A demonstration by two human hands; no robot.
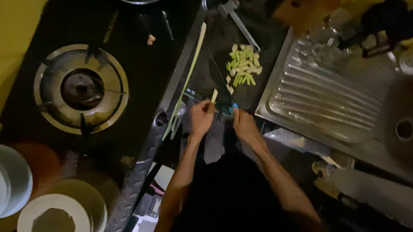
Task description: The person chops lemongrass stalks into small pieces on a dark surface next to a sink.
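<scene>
1. Head view: the left hand (pixel 202 118) reaches forward, forearm angled up from near, fingers pinched on a pale stalk piece (pixel 214 95) over the near edge of the dark cutting board (pixel 221 34).
2. The right hand (pixel 244 124), just right of it, is closed around a blue-handled knife (pixel 232 109).
3. Chopped green pieces (pixel 243 64) lie farther along the board, left of the steel sink drainer (pixel 326 97).

To my left sits a black glass gas stove (pixel 134 63) with a round metal burner (pixel 81 89). Two white round bowls (pixel 58 220) stand below it. A ribbed stainless steel sink drainboard (pixel 326 101) lies to my right.
</scene>
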